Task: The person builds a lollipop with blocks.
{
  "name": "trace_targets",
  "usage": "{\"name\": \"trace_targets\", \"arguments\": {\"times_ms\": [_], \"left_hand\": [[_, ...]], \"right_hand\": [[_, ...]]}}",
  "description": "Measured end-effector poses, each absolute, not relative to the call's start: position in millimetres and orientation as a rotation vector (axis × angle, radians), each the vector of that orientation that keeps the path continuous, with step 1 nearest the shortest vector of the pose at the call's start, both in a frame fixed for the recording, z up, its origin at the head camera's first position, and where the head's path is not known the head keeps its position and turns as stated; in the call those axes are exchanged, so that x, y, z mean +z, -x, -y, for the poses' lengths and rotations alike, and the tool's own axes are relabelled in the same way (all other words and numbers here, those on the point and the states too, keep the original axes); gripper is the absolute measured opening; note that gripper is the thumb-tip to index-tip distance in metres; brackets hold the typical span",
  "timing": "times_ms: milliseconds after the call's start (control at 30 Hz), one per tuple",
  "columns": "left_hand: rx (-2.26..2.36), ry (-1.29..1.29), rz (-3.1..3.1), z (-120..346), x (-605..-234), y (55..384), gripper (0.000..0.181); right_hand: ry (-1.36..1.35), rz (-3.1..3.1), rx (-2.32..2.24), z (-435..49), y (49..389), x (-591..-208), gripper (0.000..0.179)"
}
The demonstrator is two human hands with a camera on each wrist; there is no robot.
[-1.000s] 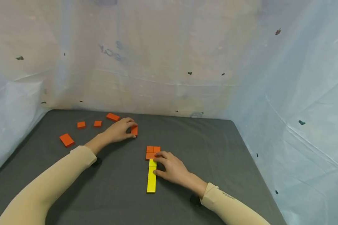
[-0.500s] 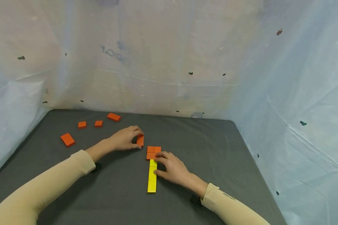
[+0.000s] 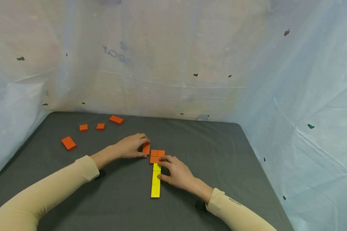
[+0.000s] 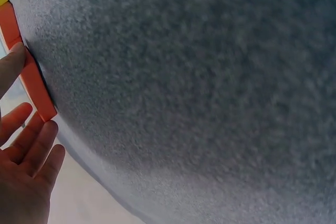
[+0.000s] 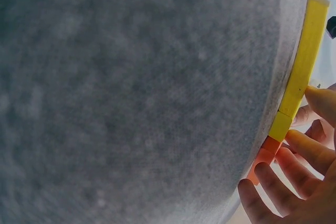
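Observation:
My left hand (image 3: 130, 147) pinches an orange rectangular block (image 3: 146, 149) between thumb and fingers, just left of a compact orange group. In the left wrist view the thumb presses one end of this block (image 4: 37, 85) and fingertips meet the other. The group has two small orange squares (image 3: 154, 153) above an orange rectangle (image 3: 154, 160). Below it a small yellow square (image 3: 157, 166) and a long yellow block (image 3: 155, 186) form a stem. My right hand (image 3: 176, 171) rests at the stem's right side, thumb touching the long yellow block (image 5: 305, 56), fingers lightly bent near the orange rectangle.
Toward the back left of the dark cloth-covered table (image 3: 112, 205) lie two small orange squares (image 3: 83, 128) and two orange rectangles (image 3: 68, 143), spread apart. Translucent plastic sheeting (image 3: 162, 57) hangs behind the table and at its sides.
My left hand has carried the orange rectangular block toward me and to the right, up beside the orange group. My right hand has stayed in place.

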State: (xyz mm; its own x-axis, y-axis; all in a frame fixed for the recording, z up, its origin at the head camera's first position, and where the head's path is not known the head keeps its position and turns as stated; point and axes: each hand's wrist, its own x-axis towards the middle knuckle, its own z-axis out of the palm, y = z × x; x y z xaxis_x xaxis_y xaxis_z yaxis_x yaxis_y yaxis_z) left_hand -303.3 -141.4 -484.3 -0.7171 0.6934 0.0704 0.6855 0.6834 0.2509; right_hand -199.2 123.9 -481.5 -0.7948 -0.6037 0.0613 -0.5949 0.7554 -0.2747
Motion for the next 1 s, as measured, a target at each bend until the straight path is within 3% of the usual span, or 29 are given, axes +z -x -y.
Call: {"name": "trace_targets", "arguments": {"times_ms": [1000], "left_hand": [[0.388,-1.212,-2.851,137.1,-487.8,298.8,0.057]], "right_hand": [[0.974,-2.898,-0.461,-124.1,198.8,-481.0,0.047]]}}
